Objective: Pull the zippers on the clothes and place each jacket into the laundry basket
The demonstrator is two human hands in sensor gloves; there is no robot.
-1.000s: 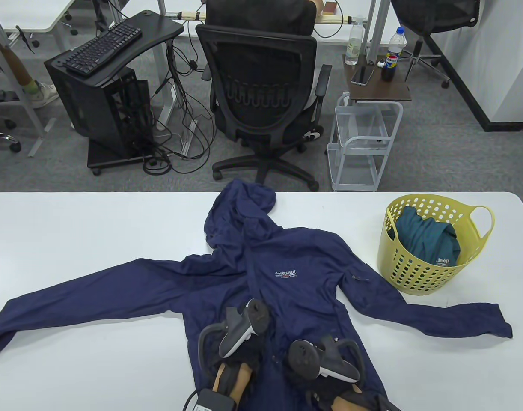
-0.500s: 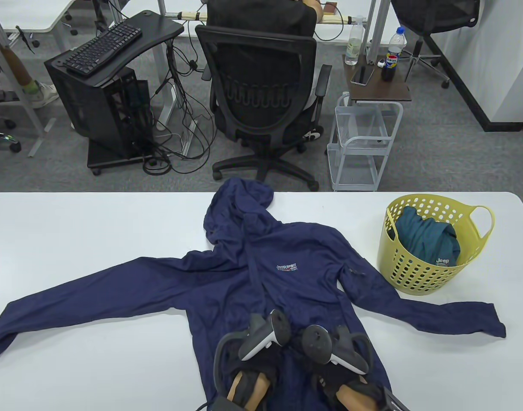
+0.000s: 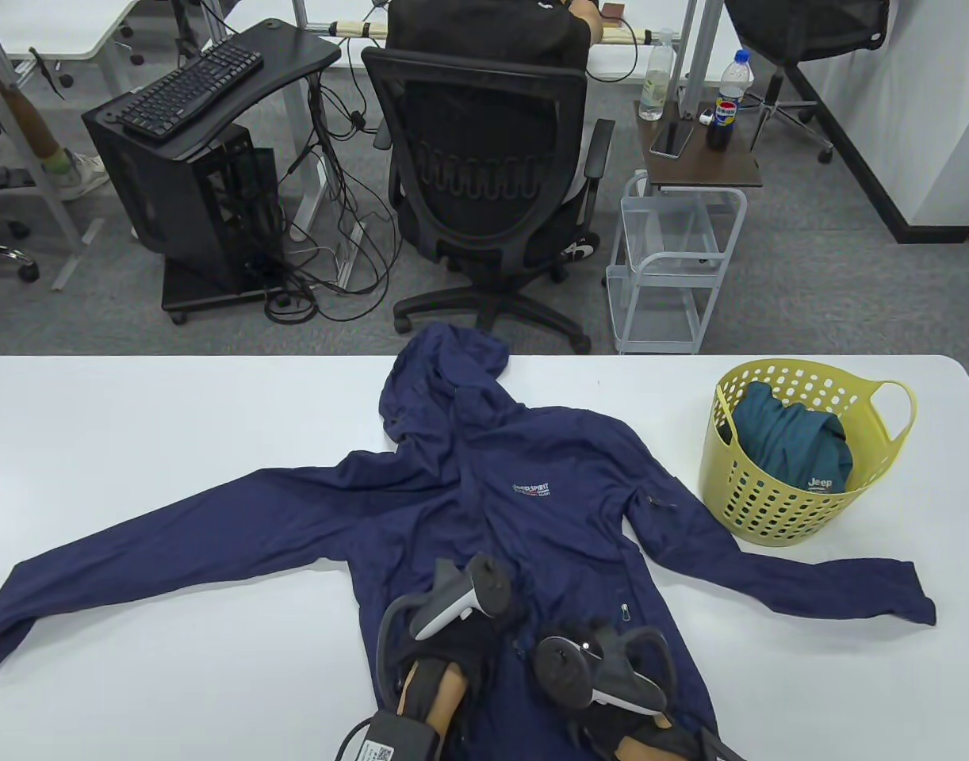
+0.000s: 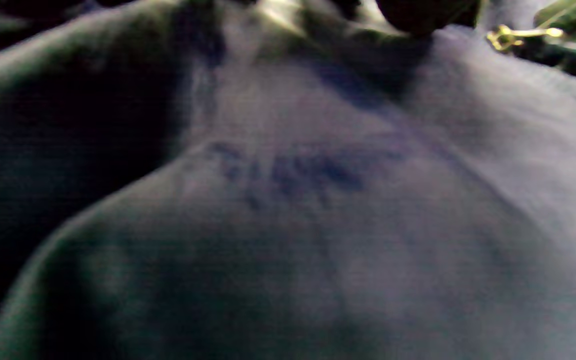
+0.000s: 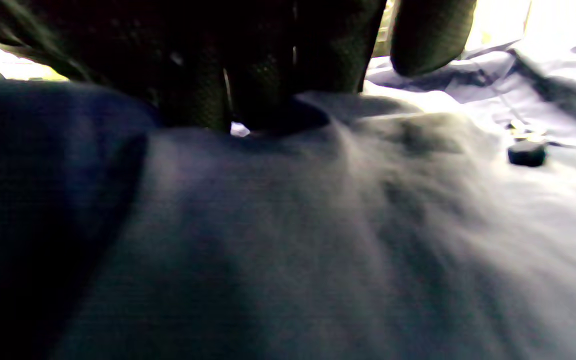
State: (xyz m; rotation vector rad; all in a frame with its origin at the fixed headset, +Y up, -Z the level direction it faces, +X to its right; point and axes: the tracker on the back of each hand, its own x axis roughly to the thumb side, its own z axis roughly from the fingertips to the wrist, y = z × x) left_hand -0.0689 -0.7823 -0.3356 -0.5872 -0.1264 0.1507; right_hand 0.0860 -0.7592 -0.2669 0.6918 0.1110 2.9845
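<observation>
While the navy hooded nylon jacket (image 3: 484, 507) is lying spread on the white counter (image 3: 175, 428), its lower front is being covered by both gloved hands, left (image 3: 453, 634) and right (image 3: 603, 674); neither grip can be told.

White table (image 3: 175, 412) with a spread navy jacket (image 3: 469, 507) and a yellow laundry basket (image 3: 758, 507).

both gloved hands low at the near edge, side by side and close; left hand (image 3: 453, 634) slightly ahead of right hand (image 3: 603, 674), trackers uppermost, fingers hidden beneath them.
</observation>
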